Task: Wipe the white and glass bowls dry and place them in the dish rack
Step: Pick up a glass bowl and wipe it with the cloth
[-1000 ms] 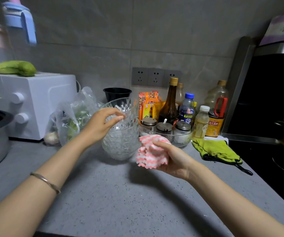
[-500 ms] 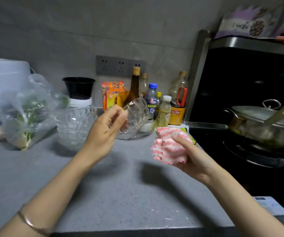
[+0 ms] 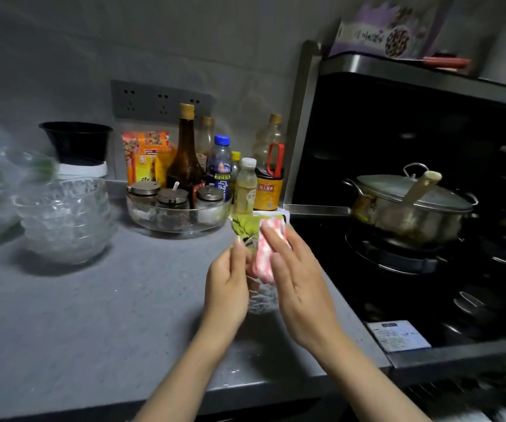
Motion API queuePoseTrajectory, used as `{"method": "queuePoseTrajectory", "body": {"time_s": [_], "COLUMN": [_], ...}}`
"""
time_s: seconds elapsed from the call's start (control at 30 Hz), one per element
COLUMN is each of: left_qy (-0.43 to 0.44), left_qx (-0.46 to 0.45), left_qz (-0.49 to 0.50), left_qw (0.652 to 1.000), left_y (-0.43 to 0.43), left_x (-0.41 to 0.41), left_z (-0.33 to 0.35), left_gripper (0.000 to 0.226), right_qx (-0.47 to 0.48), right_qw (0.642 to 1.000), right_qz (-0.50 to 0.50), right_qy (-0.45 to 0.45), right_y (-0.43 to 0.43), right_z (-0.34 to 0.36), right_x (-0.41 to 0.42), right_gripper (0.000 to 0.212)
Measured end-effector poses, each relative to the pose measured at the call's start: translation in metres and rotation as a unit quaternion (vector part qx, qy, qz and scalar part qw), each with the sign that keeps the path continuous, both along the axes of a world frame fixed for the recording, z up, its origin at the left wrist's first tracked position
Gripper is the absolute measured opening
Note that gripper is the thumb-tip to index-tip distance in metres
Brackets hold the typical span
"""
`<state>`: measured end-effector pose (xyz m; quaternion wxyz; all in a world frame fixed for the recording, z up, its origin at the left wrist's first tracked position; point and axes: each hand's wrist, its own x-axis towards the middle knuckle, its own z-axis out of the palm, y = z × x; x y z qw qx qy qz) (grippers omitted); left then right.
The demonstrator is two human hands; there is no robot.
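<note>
1. Left grip: the left hand point(image 3: 227, 284) holds a glass bowl point(image 3: 261, 295) on edge. It curls round the rim with the thumb raised. The fingertips are hidden.
2. Right grip: the right hand point(image 3: 297, 287) lies with near-straight fingers flat on a pink-striped cloth point(image 3: 264, 257) and presses it to the bowl. The thumb is hidden.
3. Location: the bowl is off the worktop point(image 3: 93, 315), right of the stack point(image 3: 63, 220) of glass bowls and nearer the person. Wiping appears to be the step in hand. The stack looks unwiped. No rack or white bowl is in view.
4. Risk, slip: one hand carries wet glass by its rim. A hard push from the cloth could lever the bowl out, and it would chip or break on the worktop.
5. Risk, heat: the hob point(image 3: 428, 269), far right of the stack, carries a lidded pot point(image 3: 410, 208). A trailing cloth corner could reach a burner. Whether one is lit cannot be told.
6. Risk, knock: a condiment tray point(image 3: 178, 220) and bottles point(image 3: 184, 159) stand just right of the stack. A hasty reach back could topple them.
7. Surface: the worktop is grey, speckled and matt.
8. Room: the wall is grey tile and the light is dim. Sockets point(image 3: 160, 100) sit above and right of the stack, and a black tub point(image 3: 78, 141) stands behind it.
</note>
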<state>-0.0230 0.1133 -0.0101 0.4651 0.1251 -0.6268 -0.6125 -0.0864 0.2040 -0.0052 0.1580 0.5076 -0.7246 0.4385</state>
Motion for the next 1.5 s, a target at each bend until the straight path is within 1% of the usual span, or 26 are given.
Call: {"method": "queuePoseTrajectory", "body": {"time_s": [0.07, 0.2, 0.23, 0.27, 0.33, 0.37, 0.4, 0.43, 0.53, 0.57, 0.6, 0.63, 0.7, 0.73, 0.77, 0.8, 0.87, 0.9, 0.93, 0.97, 1.03, 1.1, 1.2, 1.27, 1.4, 1.5], "left_qy": [-0.015, -0.038, -0.041, -0.042, -0.046, -0.046, -0.043, -0.037, -0.029, -0.032, -0.033, -0.030, -0.021, -0.018, -0.016, -0.018, -0.034, -0.044, -0.051, -0.054, -0.049, -0.030, -0.025, -0.031, -0.068, -0.114], "left_qx": [0.023, 0.029, 0.033, 0.035, 0.034, 0.034, 0.035, 0.035, 0.016, 0.009, 0.005, 0.008, 0.025, 0.030, 0.027, 0.017, -0.015, -0.031, -0.043, -0.052, -0.047, -0.015, 0.035, 0.076, 0.091, 0.029], "left_qz": [0.023, 0.043, 0.045, 0.049, 0.068, 0.083, 0.100, 0.117, 0.144, 0.146, 0.146, 0.143, 0.138, 0.139, 0.142, 0.146, 0.156, 0.161, 0.163, 0.159, 0.131, 0.098, 0.075, 0.065, 0.024, -0.001], "left_qw": [0.999, 0.998, 0.998, 0.997, 0.996, 0.995, 0.993, 0.992, 0.989, 0.989, 0.989, 0.989, 0.990, 0.990, 0.989, 0.989, 0.987, 0.985, 0.984, 0.985, 0.989, 0.995, 0.996, 0.995, 0.993, 0.993], "left_y": [0.005, 0.017, 0.021, 0.025, 0.031, 0.034, 0.036, 0.038, 0.040, 0.042, 0.044, 0.046, 0.052, 0.055, 0.057, 0.057, 0.056, 0.056, 0.056, 0.057, 0.058, 0.058, 0.054, 0.052, 0.039, 0.031], "left_x": [0.005, 0.021, 0.027, 0.032, 0.044, 0.050, 0.055, 0.060, 0.069, 0.073, 0.077, 0.081, 0.088, 0.091, 0.093, 0.094, 0.094, 0.095, 0.096, 0.097, 0.103, 0.110, 0.117, 0.120, 0.121, 0.123], "left_z": [-0.002, -0.003, -0.004, -0.005, -0.008, -0.009, -0.011, -0.011, -0.014, -0.014, -0.014, -0.013, -0.012, -0.011, -0.011, -0.012, -0.013, -0.013, -0.014, -0.014, -0.011, -0.006, -0.004, -0.007, -0.015, -0.013], "left_gripper": [0.050, 0.053, 0.053, 0.053, 0.052, 0.052, 0.052, 0.052, 0.051, 0.053, 0.054, 0.055, 0.053, 0.052, 0.051, 0.051, 0.053, 0.056, 0.060, 0.063, 0.061, 0.052, 0.050, 0.050, 0.052, 0.054], "right_qx": [0.011, 0.024, 0.012, -0.006, -0.061, -0.079, -0.085, -0.081, -0.042, -0.037, -0.037, -0.044, -0.076, -0.082, -0.081, -0.074, -0.045, -0.041, -0.041, -0.044, -0.064, -0.070, -0.081, -0.082, -0.065, -0.041], "right_qw": [0.997, 0.998, 1.000, 0.999, 0.976, 0.965, 0.966, 0.976, 0.999, 0.999, 0.999, 0.998, 0.976, 0.966, 0.969, 0.981, 0.999, 0.999, 0.997, 0.998, 0.993, 0.964, 0.926, 0.897, 0.886, 0.908], "right_qz": [-0.046, -0.020, -0.001, 0.020, 0.063, 0.063, 0.049, 0.026, -0.014, -0.008, 0.004, 0.020, 0.051, 0.048, 0.035, 0.018, -0.014, -0.018, -0.015, -0.007, 0.039, 0.096, 0.143, 0.153, 0.113, 0.100], "right_qy": [0.068, 0.062, 0.026, -0.040, -0.201, -0.242, -0.239, -0.201, -0.022, -0.001, -0.008, -0.048, -0.199, -0.240, -0.230, -0.177, -0.024, 0.032, 0.056, 0.040, -0.091, -0.238, -0.340, -0.406, -0.446, -0.405], "right_y": [0.005, 0.006, 0.005, 0.005, 0.003, 0.003, 0.004, 0.005, 0.008, 0.009, 0.010, 0.011, 0.014, 0.016, 0.018, 0.021, 0.021, 0.021, 0.021, 0.021, 0.024, 0.027, 0.031, 0.034, 0.039, 0.041], "right_z": [0.003, 0.002, 0.001, 0.002, 0.002, -0.001, -0.004, -0.008, -0.015, -0.015, -0.014, -0.012, -0.008, -0.008, -0.009, -0.011, -0.015, -0.015, -0.015, -0.011, -0.002, 0.005, 0.004, 0.001, 0.001, 0.006], "right_x": [0.000, 0.000, 0.002, 0.005, 0.015, 0.021, 0.032, 0.045, 0.076, 0.079, 0.078, 0.075, 0.067, 0.068, 0.075, 0.084, 0.101, 0.104, 0.102, 0.098, 0.087, 0.077, 0.073, 0.071, 0.072, 0.073], "right_gripper": [0.051, 0.051, 0.048, 0.046, 0.047, 0.051, 0.054, 0.054, 0.046, 0.045, 0.046, 0.047, 0.054, 0.057, 0.057, 0.055, 0.049, 0.048, 0.047, 0.047, 0.049, 0.055, 0.042, 0.043, 0.053, 0.052]}}
